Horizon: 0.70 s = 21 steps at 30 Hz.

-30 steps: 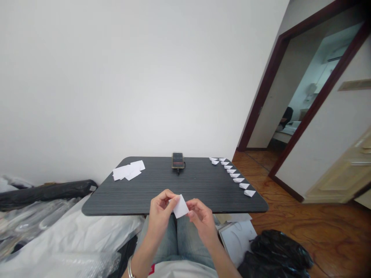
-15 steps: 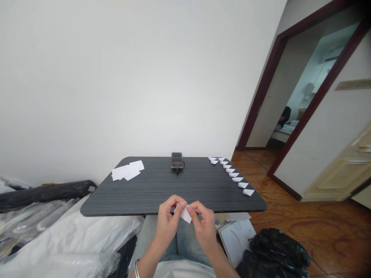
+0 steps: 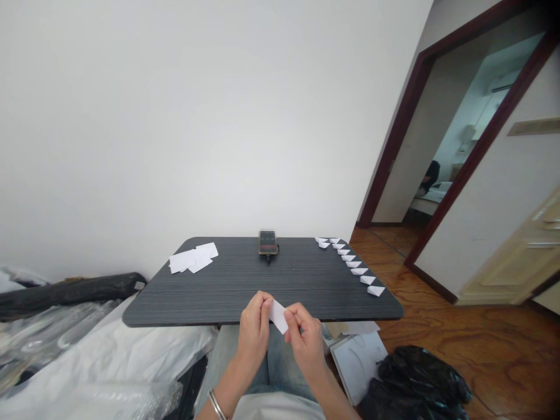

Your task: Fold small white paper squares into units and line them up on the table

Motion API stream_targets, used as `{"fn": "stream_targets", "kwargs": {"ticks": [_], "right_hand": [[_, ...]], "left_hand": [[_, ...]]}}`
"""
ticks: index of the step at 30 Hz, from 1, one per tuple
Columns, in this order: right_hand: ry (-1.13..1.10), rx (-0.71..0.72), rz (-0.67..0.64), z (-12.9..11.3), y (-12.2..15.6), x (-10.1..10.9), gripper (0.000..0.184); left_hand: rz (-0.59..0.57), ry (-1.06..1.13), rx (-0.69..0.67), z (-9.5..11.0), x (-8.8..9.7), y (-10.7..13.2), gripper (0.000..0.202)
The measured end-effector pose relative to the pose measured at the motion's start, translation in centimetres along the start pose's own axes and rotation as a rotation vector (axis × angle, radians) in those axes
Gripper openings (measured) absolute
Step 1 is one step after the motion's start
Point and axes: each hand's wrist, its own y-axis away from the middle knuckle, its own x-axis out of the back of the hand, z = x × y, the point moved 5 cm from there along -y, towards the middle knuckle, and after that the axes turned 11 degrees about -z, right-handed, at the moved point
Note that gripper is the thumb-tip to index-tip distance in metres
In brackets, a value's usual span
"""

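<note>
Between my hands is a small piece of folded white paper [image 3: 279,317], held just off the table's front edge, above my lap. My left hand [image 3: 256,319] pinches its left end, fingers curled closed. At the opposite end, my right hand [image 3: 303,328] grips the paper between thumb and fingers. The fingertips hide parts of its edges. Several small folded white paper shapes [image 3: 359,271] line the right side of the dark table [image 3: 245,286]. Flat white paper slips [image 3: 192,258] lie overlapping at the table's back left.
A small dark device [image 3: 268,242] with a cable stands at the table's back middle, near the wall. Plastic-wrapped bundles [image 3: 87,350] lie at the left. Below right are a white paper bag [image 3: 356,361] and black plastic bags [image 3: 415,379]. A doorway opens at the right.
Both hands have shifted their grip on the paper, and more of its flat face shows between them. The left hand has turned slightly. Things on the table have not moved.
</note>
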Motion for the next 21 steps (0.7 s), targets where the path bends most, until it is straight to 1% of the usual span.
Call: {"fn": "stream_targets", "kwargs": {"ticks": [3, 6, 9, 11, 14, 17, 19, 21], "right_hand": [[-0.006, 0.016, -0.037, -0.1, -0.1, -0.2, 0.027], [-0.036, 0.054, -0.083, -0.2, -0.1, -0.6, 0.025], [-0.041, 0.082, -0.083, -0.2, -0.1, -0.8, 0.025], [-0.032, 0.089, -0.088, -0.1, -0.1, -0.9, 0.024], [-0.025, 0.102, -0.095, -0.2, -0.2, -1.0, 0.024], [-0.039, 0.119, -0.101, -0.5, -0.3, -0.9, 0.025], [-0.045, 0.124, -0.105, -0.6, -0.3, -0.8, 0.025], [-0.056, 0.118, -0.100, -0.4, -0.2, -0.7, 0.025]], "left_hand": [[-0.021, -0.159, -0.084, 0.1, 0.1, -0.2, 0.017], [-0.048, -0.282, -0.200, 0.3, 0.1, -0.5, 0.022], [-0.102, -0.386, -0.366, 0.9, -0.2, -0.5, 0.026], [-0.105, -0.424, -0.424, 1.1, -0.3, -0.3, 0.027], [-0.067, -0.423, -0.411, 1.2, -0.3, 0.0, 0.027], [-0.021, -0.399, -0.350, 0.7, 0.3, -0.2, 0.026], [0.040, -0.377, -0.285, 0.3, 1.4, -0.7, 0.025], [0.135, -0.360, -0.212, -0.1, 2.9, -1.1, 0.025]]}}
